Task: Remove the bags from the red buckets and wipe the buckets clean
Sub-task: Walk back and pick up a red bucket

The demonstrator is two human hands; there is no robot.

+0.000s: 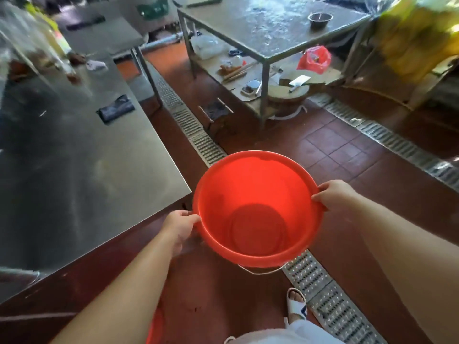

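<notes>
Both hands, left hand (179, 227) and right hand (334, 194), grip the bucket (255, 207) rim above the tiled floor (347, 145), beside a steel table (74, 157) and drain grate (206, 147).

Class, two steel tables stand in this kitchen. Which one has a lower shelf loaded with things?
The far steel table with the wet top and small dark bowl: its lower shelf holds a cleaver and a red bag. No shelf shows under the near table.

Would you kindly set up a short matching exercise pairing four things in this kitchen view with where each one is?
Things:
1. red bucket
2. cleaver
3. dark bowl
4. dark cloth

Places:
A. on the far table's top
B. held by both hands at its rim
C. on the near steel counter
D. on the round chopping block under the far table

Pairs: 1-B, 2-D, 3-A, 4-C
</notes>
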